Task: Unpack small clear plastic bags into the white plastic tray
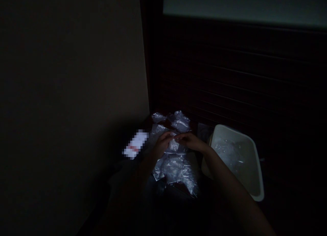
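My left hand (161, 144) and right hand (191, 141) are pinching a clear bag (174, 146) between narrowed fingers, probably steadying its slippery film. Loose bags (176, 168) are lying nearer; the tub (258, 168), right, is containing crumpled plastic (228, 154).

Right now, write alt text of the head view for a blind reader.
Left hand and right hand meet at clear plastic, with crumpled film around them, in a dark corner. At right, a pale bin holds filmy plastic; at left, a bright pixelated patch.
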`<state>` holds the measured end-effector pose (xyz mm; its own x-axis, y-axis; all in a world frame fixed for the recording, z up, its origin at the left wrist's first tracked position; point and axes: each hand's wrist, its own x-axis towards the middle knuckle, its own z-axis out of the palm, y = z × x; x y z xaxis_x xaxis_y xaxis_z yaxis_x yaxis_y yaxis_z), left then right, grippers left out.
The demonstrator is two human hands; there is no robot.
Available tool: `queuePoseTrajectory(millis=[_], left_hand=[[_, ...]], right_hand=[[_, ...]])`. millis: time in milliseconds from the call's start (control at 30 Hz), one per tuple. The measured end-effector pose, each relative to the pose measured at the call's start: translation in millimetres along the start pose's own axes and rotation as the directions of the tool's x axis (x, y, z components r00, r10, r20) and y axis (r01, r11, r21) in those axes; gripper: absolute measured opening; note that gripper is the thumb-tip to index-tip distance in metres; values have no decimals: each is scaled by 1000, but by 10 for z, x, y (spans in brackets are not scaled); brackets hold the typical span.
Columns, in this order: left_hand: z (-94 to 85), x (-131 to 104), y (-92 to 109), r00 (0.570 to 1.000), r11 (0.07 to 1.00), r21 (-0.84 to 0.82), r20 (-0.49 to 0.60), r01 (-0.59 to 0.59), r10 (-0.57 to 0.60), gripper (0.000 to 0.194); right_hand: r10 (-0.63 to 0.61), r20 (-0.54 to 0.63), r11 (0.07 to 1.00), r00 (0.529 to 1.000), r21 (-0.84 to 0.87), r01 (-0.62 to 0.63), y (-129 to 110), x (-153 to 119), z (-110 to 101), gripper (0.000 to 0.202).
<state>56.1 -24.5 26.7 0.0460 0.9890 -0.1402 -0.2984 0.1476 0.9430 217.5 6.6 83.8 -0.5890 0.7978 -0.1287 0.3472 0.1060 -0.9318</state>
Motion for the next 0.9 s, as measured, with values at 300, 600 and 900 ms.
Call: queuePoseTrajectory(millis=[300,600,900], left_hand=[[-24,-46,90,997,982,180,-47,-57,66,32],[6,-92,89,1000,982,188,-7,-22,24,29],[-2,-94,80,996,973,221,71,-72,57,41]], right_hand=[[27,-248,991,968,132,6,56,60,-61,36],[68,-97,997,993,41,-64,36,29,-68,24],[53,-79,997,995,67,-48,-1,20,-35,29]])
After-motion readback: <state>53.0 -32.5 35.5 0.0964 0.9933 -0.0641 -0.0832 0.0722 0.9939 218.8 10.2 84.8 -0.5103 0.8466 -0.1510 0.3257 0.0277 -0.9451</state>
